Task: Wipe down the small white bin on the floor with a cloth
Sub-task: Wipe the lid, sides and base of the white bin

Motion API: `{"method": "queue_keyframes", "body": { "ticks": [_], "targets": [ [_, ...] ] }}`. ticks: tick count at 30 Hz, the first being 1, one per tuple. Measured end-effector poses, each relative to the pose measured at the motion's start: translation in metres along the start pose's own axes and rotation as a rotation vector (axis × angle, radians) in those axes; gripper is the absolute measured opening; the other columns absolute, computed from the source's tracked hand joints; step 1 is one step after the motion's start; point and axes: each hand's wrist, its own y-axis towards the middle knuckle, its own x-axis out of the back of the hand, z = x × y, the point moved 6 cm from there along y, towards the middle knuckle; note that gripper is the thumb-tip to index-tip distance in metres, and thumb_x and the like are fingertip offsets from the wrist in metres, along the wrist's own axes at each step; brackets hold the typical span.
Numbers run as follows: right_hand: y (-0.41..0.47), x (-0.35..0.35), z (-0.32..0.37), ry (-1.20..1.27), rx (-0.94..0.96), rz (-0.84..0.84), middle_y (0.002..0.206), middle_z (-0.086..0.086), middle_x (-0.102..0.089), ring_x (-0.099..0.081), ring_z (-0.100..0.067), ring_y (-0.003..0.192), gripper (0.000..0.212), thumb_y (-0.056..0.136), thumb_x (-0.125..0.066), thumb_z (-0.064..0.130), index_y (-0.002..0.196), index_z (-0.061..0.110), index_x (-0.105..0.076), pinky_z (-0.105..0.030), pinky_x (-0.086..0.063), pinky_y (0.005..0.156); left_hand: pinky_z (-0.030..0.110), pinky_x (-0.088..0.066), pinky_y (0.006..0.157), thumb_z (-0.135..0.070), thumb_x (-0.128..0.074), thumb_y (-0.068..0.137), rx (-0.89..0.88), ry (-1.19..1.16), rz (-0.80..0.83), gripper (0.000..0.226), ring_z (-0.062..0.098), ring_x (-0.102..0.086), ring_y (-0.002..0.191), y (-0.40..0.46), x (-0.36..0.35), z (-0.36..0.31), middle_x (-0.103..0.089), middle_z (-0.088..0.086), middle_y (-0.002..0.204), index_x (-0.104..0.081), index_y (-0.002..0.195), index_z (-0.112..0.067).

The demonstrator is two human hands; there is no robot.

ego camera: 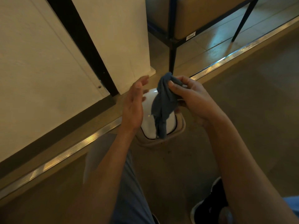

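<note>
Bare forearms reach down over the floor (186, 159) toward a small white bin (149, 117) standing directly beneath both hands. Her right hand (191, 97) pinches a bunched blue-grey cloth (163, 104), which dangles lengthwise over the bin's domed lid. Fingers straight, the left hand (133, 105) hovers beside the bin's left flank, seemingly ready to steady it.

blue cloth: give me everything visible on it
The blue-grey soft fabric cloth is bunched and crumpled, not spread flat. Its upper end is pinched between thumb and fingers of the right hand; the rest hangs in twisted folds in front of the small white glossy bin on the floor. Whether its lower end touches the bin cannot be told. The open left hand is beside it, apart.
</note>
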Motion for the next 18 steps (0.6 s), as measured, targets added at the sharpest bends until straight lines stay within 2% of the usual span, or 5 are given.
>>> {"method": "queue_keyframes", "body": {
  "ticks": [2,6,11,15,18],
  "targets": [
    [0.012,-0.012,0.009,-0.048,-0.011,-0.001,0.102,0.0,-0.072,-0.075,-0.013,0.092,0.016,0.102,-0.06,0.025,0.116,0.018,-0.063,-0.023,-0.059,0.071,0.042,-0.055,0.099,-0.058,-0.029,0.099,0.022,-0.174,0.097,0.057,0.019,-0.06,0.126,-0.006,-0.014,-0.01,-0.053,0.001,0.147,-0.044,0.148,-0.031],
    [0.03,-0.035,0.02,-0.266,0.05,-0.006,0.104,-0.002,-0.069,-0.074,-0.01,0.088,0.012,0.1,-0.062,0.029,0.109,0.021,-0.061,-0.022,-0.06,0.069,0.056,-0.052,0.102,-0.031,-0.039,0.107,0.009,-0.242,0.056,0.051,0.029,-0.059,0.128,-0.011,-0.006,-0.021,-0.053,0.013,0.145,-0.034,0.155,-0.015],
    [0.03,-0.027,0.001,-0.565,0.211,-0.046,0.104,0.01,-0.066,-0.066,0.0,0.091,0.018,0.1,-0.061,0.044,0.111,0.029,-0.063,-0.019,-0.052,0.073,0.026,-0.056,0.094,-0.026,-0.05,0.107,-0.007,0.063,-0.036,0.047,0.012,-0.059,0.124,-0.029,0.025,-0.01,-0.052,0.003,0.144,-0.041,0.152,-0.021],
    [0.043,0.0,-0.024,-0.838,0.205,-0.077,0.132,0.003,-0.056,-0.046,-0.018,0.132,0.032,0.1,-0.058,0.048,0.126,0.029,-0.064,-0.045,-0.043,0.108,0.026,-0.053,0.098,-0.024,-0.058,0.103,-0.089,0.316,0.01,0.044,0.006,-0.055,0.125,-0.042,0.031,-0.001,-0.053,-0.003,0.141,-0.048,0.146,-0.022],
    [0.055,0.002,-0.041,-1.017,0.176,0.034,0.147,0.002,-0.048,-0.029,-0.024,0.146,0.041,0.101,-0.053,0.052,0.137,0.033,-0.058,-0.049,-0.031,0.113,0.023,-0.053,0.093,-0.025,-0.061,0.101,-0.178,0.615,0.093,0.044,0.014,-0.056,0.118,-0.058,0.018,0.015,-0.054,0.006,0.137,-0.052,0.143,-0.02]
  ]
}}
